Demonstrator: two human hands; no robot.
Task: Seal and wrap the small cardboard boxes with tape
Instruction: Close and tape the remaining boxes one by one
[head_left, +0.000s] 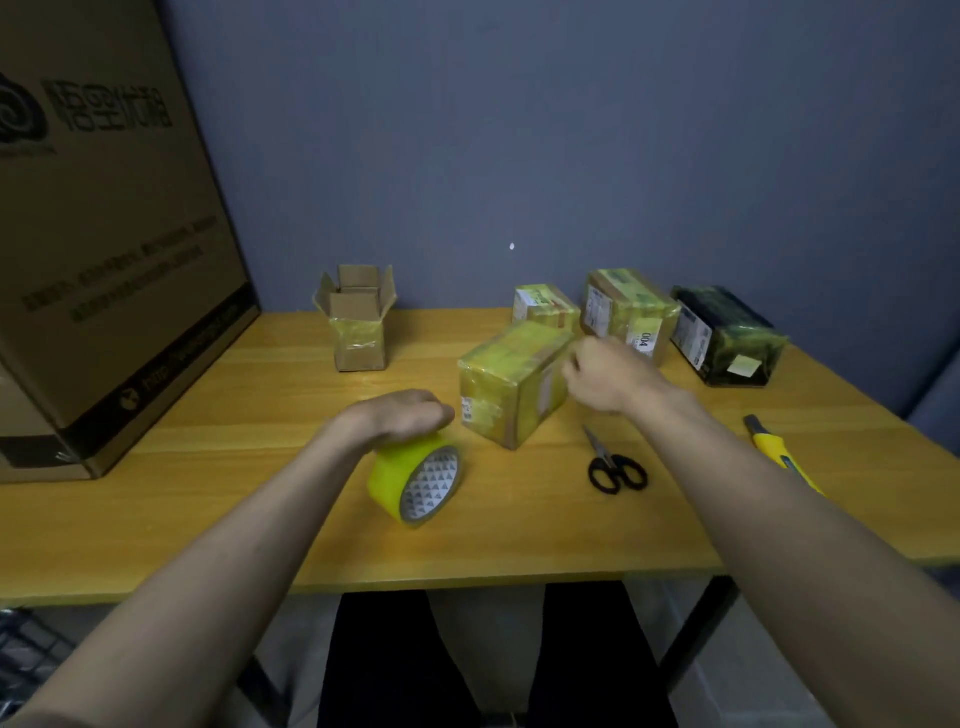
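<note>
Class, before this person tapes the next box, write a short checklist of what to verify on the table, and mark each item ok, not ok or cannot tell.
1. Yellow tape roll in hand: ok, the left hand grips its top.
2. Tape-wrapped cardboard box in front steadied: cannot tell, the right hand is at its far edge, blurred.
3. Free tape end found: cannot tell.
4. Black-handled scissors within reach: ok, lying beside the right forearm.
5. Small open cardboard box sealed: not ok, flaps stand open.
6. Yellow utility knife out of the way: ok, near the right edge.

Single head cam, wide-angle, looks fwd/down over table (260, 519); hands close, wall behind.
</note>
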